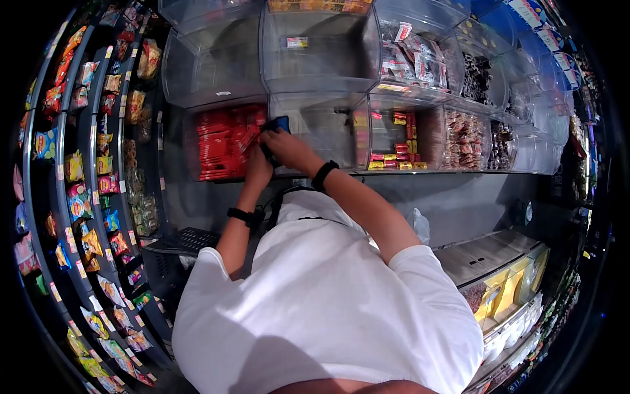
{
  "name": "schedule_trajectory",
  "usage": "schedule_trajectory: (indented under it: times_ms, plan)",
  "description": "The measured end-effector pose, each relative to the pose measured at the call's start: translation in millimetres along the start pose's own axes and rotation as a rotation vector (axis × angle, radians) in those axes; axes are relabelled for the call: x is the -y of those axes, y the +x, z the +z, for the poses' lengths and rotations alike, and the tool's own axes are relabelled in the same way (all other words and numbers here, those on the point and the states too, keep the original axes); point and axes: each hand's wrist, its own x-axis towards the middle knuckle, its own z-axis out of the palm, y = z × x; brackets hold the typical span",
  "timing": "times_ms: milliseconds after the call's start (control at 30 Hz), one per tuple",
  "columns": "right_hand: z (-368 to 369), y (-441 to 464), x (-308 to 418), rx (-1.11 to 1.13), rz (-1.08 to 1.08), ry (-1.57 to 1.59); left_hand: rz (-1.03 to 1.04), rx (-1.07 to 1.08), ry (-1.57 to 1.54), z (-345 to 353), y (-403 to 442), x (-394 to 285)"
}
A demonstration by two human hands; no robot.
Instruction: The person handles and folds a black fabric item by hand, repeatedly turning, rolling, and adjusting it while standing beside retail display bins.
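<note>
Red packets (218, 144) are lying sideways, left of the left hand (258, 164), whose grip I can't tell; the right hand (287, 150) is maybe pinching a blue thing (281, 123).

Bright light hitting white shirt (348, 295), dark shadow cutting across its lower part; fisheye bowing left shelves (60, 157), corners black, right edge dim, smeary.

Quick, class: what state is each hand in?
Left hand: by the red packets; open or closed cannot be told.
Right hand: curled at a dark blue item; grip cannot be told.
</note>
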Motion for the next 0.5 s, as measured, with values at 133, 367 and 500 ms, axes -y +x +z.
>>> schedule_trajectory:
  times_ms: [133,367,500]
  plan:
    - [17,-39,9,0.153,-0.088,-0.035,0.092,0.124,0.019,16,-37,25]
    - [19,-77,-9,0.146,-0.194,0.186,0.070,-0.042,0.079,20,-60,-5]
    - [25,-111,-40,0.125,-0.126,0.303,0.111,-0.004,0.274,25,-60,-41]
